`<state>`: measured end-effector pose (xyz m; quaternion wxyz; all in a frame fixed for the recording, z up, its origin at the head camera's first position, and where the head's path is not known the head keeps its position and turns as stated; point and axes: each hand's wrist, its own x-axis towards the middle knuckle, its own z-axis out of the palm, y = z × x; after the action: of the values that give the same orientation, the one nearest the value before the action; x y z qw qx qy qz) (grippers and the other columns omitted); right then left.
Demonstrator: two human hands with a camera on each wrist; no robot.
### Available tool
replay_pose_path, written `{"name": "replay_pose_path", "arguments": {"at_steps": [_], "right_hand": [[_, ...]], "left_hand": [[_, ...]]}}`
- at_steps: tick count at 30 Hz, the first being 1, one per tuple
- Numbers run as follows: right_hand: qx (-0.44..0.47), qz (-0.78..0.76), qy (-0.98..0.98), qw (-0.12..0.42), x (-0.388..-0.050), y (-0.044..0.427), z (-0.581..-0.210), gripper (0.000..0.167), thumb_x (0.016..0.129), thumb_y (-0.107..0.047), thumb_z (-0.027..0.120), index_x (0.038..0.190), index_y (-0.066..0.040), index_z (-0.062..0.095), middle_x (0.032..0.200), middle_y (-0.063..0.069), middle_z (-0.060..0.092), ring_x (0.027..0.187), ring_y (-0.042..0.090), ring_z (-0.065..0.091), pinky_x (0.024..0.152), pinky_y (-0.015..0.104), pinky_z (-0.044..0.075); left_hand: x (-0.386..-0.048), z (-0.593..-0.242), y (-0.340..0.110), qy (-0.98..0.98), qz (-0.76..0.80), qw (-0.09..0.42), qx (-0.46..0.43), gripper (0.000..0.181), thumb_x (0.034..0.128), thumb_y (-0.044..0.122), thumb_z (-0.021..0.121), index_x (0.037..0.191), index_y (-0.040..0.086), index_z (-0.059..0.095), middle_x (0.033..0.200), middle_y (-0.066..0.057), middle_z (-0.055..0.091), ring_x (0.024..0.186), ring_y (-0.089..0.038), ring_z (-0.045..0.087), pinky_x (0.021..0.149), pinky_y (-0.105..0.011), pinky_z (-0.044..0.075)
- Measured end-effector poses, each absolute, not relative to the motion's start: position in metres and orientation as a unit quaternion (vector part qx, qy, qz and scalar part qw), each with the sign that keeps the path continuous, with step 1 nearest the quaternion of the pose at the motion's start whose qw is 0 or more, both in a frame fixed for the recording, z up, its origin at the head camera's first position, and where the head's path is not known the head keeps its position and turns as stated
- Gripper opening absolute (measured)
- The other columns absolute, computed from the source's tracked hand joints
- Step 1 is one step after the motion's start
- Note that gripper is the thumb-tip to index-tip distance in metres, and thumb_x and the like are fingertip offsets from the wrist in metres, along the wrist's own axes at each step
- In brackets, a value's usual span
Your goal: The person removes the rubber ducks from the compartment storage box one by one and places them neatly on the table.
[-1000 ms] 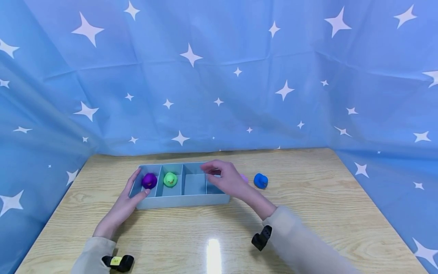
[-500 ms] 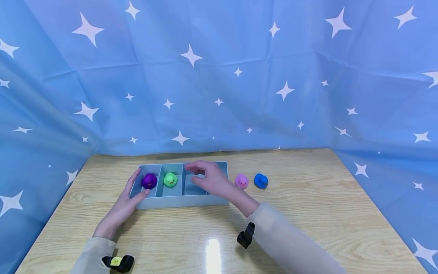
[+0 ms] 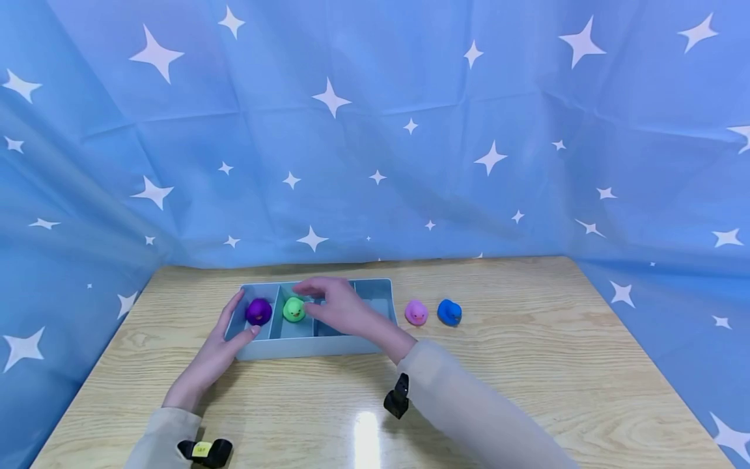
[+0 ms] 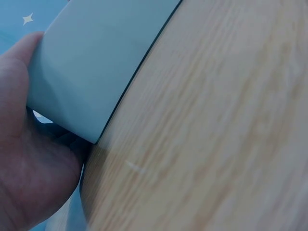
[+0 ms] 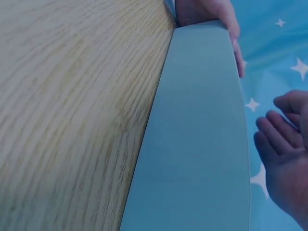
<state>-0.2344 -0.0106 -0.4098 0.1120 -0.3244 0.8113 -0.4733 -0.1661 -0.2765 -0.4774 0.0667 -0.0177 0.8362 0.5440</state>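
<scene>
A blue-grey divided box [image 3: 305, 347] lies on the table. My left hand [image 3: 208, 357] grips its left end, thumb over the front wall; the left wrist view shows that hand [image 4: 33, 159] against the box corner [image 4: 91, 72]. A purple duck [image 3: 258, 312] sits in the leftmost compartment, a green duck [image 3: 294, 309] in the second. Over the box, just right of the green duck, my right hand [image 3: 342, 309] has thumb and fingers apart; contact with the duck cannot be told. In the right wrist view this hand [image 5: 288, 154] holds nothing, beyond the box wall [image 5: 192, 125].
Right of the box, a pink duck [image 3: 416, 312] and a blue duck [image 3: 450, 312] stand on the wooden table [image 3: 527, 365]. A blue curtain [image 3: 375, 143] with white stars hangs behind and at the sides.
My right hand has moved left across the box, from its right end to beside the green duck, and the pink duck has come into full view. The left hand has kept its place.
</scene>
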Motion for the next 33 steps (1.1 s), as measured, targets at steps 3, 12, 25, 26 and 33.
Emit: {"name": "replay_pose_path", "arguments": {"at_steps": [3, 12, 25, 26, 33], "right_hand": [[-0.33, -0.46, 0.816, 0.121, -0.237, -0.016, -0.411, 0.038, 0.1, -0.004, 0.064, 0.137, -0.003, 0.064, 0.135, 0.01, 0.066, 0.125, 0.022, 0.061, 0.101, 0.033, 0.052], [-0.326, -0.437, 0.829, 0.126, -0.245, -0.023, -0.416, 0.036, 0.099, -0.004, 0.067, 0.135, -0.003, 0.065, 0.132, 0.01, 0.068, 0.122, 0.023, 0.062, 0.097, 0.027, 0.052], [-0.371, -0.295, 0.875, 0.102, -0.253, -0.036, -0.419, 0.044, 0.093, -0.006, 0.073, 0.137, -0.012, 0.067, 0.13, 0.0, 0.069, 0.122, 0.013, 0.061, 0.096, 0.023, 0.05], [-0.379, -0.284, 0.875, 0.099, -0.254, -0.037, -0.419, 0.045, 0.093, -0.006, 0.074, 0.136, -0.012, 0.067, 0.13, -0.001, 0.069, 0.12, 0.012, 0.062, 0.096, 0.023, 0.049], [-0.397, -0.247, 0.876, 0.116, -0.258, -0.042, -0.416, 0.046, 0.092, -0.004, 0.073, 0.137, -0.012, 0.067, 0.132, -0.002, 0.068, 0.113, 0.011, 0.059, 0.092, 0.022, 0.048]], "left_hand": [[-0.165, -0.477, -0.276, 0.836, 0.544, 0.072, -0.022, 0.088, 0.102, 0.039, 0.06, 0.165, 0.04, -0.002, 0.171, -0.017, -0.004, 0.152, -0.051, -0.007, 0.109, -0.082, 0.0], [-0.165, -0.478, -0.273, 0.836, 0.543, 0.074, -0.023, 0.088, 0.1018, 0.04, 0.06, 0.165, 0.039, -0.001, 0.171, -0.017, -0.003, 0.152, -0.05, -0.006, 0.11, -0.08, 0.0], [-0.167, -0.476, -0.274, 0.836, 0.544, 0.074, -0.021, 0.087, 0.1023, 0.039, 0.059, 0.165, 0.04, -0.001, 0.171, -0.016, -0.004, 0.153, -0.049, -0.007, 0.111, -0.08, -0.001], [-0.167, -0.476, -0.274, 0.836, 0.544, 0.074, -0.021, 0.087, 0.1023, 0.039, 0.059, 0.165, 0.04, -0.001, 0.171, -0.016, -0.004, 0.153, -0.049, -0.007, 0.111, -0.08, -0.001], [-0.167, -0.476, -0.277, 0.835, 0.544, 0.075, -0.021, 0.087, 0.102, 0.039, 0.06, 0.165, 0.039, -0.001, 0.171, -0.015, -0.004, 0.153, -0.05, -0.008, 0.11, -0.081, 0.0]]}}
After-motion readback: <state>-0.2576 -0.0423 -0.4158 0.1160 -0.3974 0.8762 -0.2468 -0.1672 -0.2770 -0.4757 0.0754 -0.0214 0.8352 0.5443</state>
